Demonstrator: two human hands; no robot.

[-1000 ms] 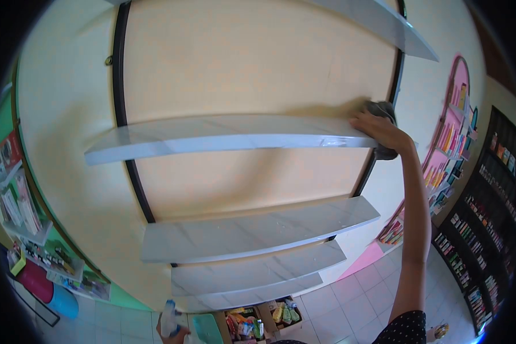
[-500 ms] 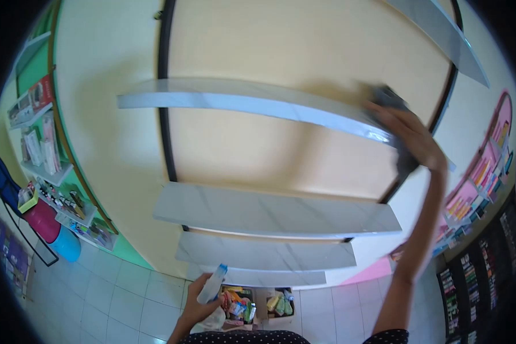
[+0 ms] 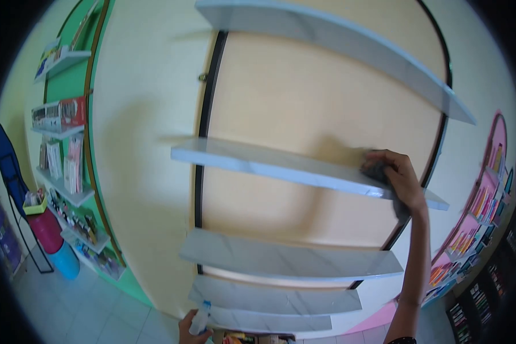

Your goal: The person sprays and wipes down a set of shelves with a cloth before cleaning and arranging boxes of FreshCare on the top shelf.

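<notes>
My right hand (image 3: 400, 180) is raised and presses a dark grey cloth (image 3: 377, 171) onto the right part of an empty white marbled shelf (image 3: 269, 164). The cloth hangs a little below the shelf edge under my palm. My left hand (image 3: 190, 331) is low at the bottom edge of the view and grips a clear spray bottle (image 3: 200, 318) with a blue top. More white shelves sit above (image 3: 350, 40) and below (image 3: 286, 259), all bare, set in a beige panel with a black frame.
Green wall shelves (image 3: 63, 189) with books and small goods stand at the left, with a blue chair (image 3: 8, 172) and a red and blue bin (image 3: 51, 241) on the tiled floor. Pink and dark stocked shelves (image 3: 481, 212) fill the right.
The view has swung to the right and down along the shelves. My right hand has slid the cloth leftward along the shelf. My left hand with the bottle has dropped lower.
</notes>
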